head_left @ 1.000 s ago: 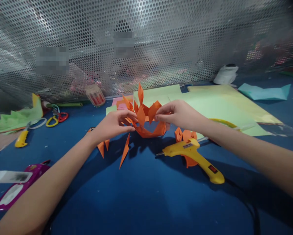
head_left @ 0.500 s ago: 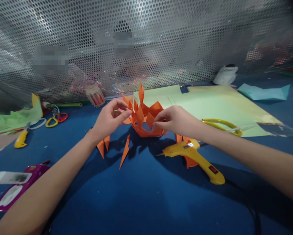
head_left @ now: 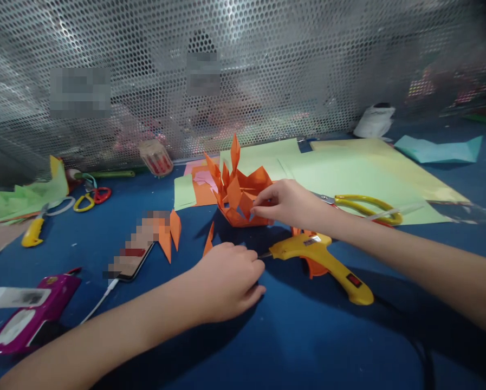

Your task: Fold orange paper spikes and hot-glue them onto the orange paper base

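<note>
My right hand (head_left: 285, 203) pinches a pointed petal on the near right side of an orange folded-paper flower (head_left: 246, 219), which has a bowl-like base and several upright points. My left hand (head_left: 230, 279) is low over the table, back up, fingers bent and thumb apart from them, with nothing seen in it. Its fingertips are beside the nozzle of a yellow glue gun (head_left: 299, 247), which lies on its side; whether they touch is unclear. Behind the left hand, a loose orange paper piece (head_left: 209, 238) is partly covered. Two more orange pieces (head_left: 170, 238) lie farther left.
A phone (head_left: 135, 254) with a white cable and a purple tool (head_left: 39, 309) lie left. Yellow-handled pliers (head_left: 368, 206) rest on pale green sheets (head_left: 328, 168). Scissors (head_left: 92, 197) and a yellow cutter (head_left: 33, 232) are far left. Behind stands a perforated metal panel (head_left: 259, 65).
My left hand has left the flower and come down and toward me, to the glue gun's nozzle, uncovering the phone and the small paper sheets. My right hand stays on the petal.
</note>
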Available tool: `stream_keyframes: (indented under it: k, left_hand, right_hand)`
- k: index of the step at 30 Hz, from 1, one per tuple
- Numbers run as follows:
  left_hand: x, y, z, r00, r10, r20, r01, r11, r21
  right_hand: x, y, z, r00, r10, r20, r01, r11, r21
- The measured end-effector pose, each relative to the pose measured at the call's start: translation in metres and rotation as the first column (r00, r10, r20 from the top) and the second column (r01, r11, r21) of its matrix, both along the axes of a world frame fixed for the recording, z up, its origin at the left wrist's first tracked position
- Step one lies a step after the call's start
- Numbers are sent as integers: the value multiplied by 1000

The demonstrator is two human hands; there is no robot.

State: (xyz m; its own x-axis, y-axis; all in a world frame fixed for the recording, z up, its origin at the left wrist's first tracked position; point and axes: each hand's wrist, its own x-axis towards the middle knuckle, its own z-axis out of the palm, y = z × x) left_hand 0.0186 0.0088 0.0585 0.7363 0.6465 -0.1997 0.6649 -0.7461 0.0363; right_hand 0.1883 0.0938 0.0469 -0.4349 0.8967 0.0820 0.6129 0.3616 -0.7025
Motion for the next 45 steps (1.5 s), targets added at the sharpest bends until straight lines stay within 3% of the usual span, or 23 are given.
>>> stream_keyframes:
  k: [4, 13, 27, 35, 45]
  left_hand:
    - [3, -2, -6, 998, 51, -32, -48, 996, 79]
    - [-1, -2, -12, 994, 108, 11, -109, 987, 115]
    - [1, -5, -18, 996, 88, -23, -82, 979, 189]
    - [0, -3, -24, 998, 53, 15, -55, 952, 300]
    - [-3, -2, -25, 998, 57, 34, -64, 961, 268]
  right_hand:
    - [0, -1, 2, 1000, 5, -12, -6, 999, -47]
    - [-1, 2, -2, 998, 15, -59, -20, 996, -92]
    - [-1, -2, 0, 998, 58, -24, -61, 989, -135]
    - [0, -2, 4, 997, 73, -4, -73, 979, -189]
    - [0, 1, 3, 996, 92, -10, -92, 972, -215]
